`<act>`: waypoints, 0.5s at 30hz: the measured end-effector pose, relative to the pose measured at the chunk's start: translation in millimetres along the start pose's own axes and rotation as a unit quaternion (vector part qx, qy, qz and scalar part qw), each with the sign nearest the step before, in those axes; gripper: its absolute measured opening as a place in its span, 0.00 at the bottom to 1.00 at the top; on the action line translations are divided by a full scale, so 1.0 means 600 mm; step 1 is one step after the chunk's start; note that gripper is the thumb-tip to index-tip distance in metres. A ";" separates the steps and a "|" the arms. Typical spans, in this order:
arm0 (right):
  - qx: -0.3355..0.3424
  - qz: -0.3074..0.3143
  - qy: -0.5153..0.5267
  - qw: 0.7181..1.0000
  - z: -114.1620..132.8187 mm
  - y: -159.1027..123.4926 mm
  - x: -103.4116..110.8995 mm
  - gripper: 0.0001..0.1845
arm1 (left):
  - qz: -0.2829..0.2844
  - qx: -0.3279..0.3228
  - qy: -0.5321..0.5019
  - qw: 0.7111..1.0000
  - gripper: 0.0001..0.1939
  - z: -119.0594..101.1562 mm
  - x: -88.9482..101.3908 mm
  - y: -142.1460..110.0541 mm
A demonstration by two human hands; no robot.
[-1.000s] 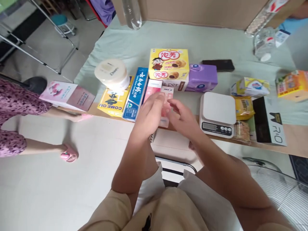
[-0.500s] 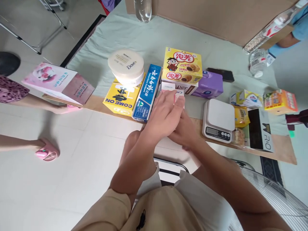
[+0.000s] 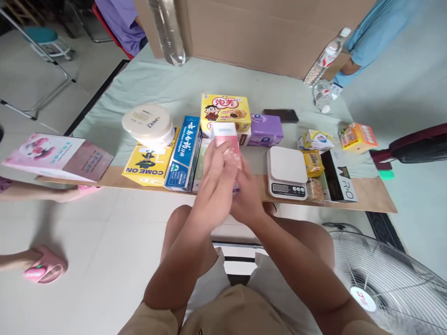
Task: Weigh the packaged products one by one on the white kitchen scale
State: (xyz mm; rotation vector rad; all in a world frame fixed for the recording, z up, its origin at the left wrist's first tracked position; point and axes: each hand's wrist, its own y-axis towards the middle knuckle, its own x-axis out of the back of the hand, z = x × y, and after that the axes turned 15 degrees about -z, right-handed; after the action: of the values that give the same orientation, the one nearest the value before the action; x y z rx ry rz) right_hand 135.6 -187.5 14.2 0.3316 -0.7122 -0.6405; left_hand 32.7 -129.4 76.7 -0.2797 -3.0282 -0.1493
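Near the table's front edge my two hands meet around a small pink-and-white box (image 3: pixel 226 134), tilted up with its white end away from me. My left hand (image 3: pixel 213 188) presses its fingers along the box's left side and top. My right hand (image 3: pixel 247 193) is closed on the lower right part, partly hidden behind the left. Just left of my hands lies a long blue toothpaste box (image 3: pixel 183 151). Behind them stands a yellow cream puff box (image 3: pixel 225 109), stacked on another box. A purple pack (image 3: pixel 266 129) lies to its right.
A white Dove tub (image 3: pixel 148 121) rests on a yellow box (image 3: pixel 152 160). To the right are a kitchen scale (image 3: pixel 287 170), a black-and-white box (image 3: pixel 340 179) and an orange pack (image 3: pixel 358 137). A pink box (image 3: pixel 57 156) overhangs the left edge. A fan (image 3: pixel 380 279) stands lower right.
My hands now hold the pink-and-white box tilted up, and more of it shows; before, they mostly covered it. The view has shifted, so the table's things appear farther left and lower.
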 end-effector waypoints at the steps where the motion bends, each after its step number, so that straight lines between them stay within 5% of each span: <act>1: -0.003 -0.037 -0.020 0.999 -0.003 -0.009 0.029 0.36 | 0.031 -0.022 -0.036 0.999 0.28 -0.001 -0.009 -0.010; 4: -0.049 -0.136 -0.092 0.985 -0.037 -0.038 0.117 0.38 | 0.176 -0.029 -0.097 0.979 0.33 0.008 -0.060 -0.034; 7: -0.128 -0.168 -0.162 0.964 -0.094 -0.045 0.175 0.40 | 0.292 0.034 -0.057 0.954 0.33 0.030 -0.133 -0.044; 11: -0.172 -0.162 -0.169 0.957 -0.165 -0.012 0.183 0.41 | 0.301 0.055 -0.003 0.952 0.32 0.052 -0.205 -0.036; 15: -0.198 -0.142 -0.151 0.958 -0.201 0.022 0.170 0.44 | 0.302 0.062 0.006 0.951 0.33 0.061 -0.225 -0.014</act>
State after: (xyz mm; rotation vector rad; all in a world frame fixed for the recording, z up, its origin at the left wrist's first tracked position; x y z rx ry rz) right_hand 284.0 -235.2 -14.9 -0.0405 -0.8142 -1.1042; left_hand 160.1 -157.9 25.3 -1.1536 -2.7636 0.0885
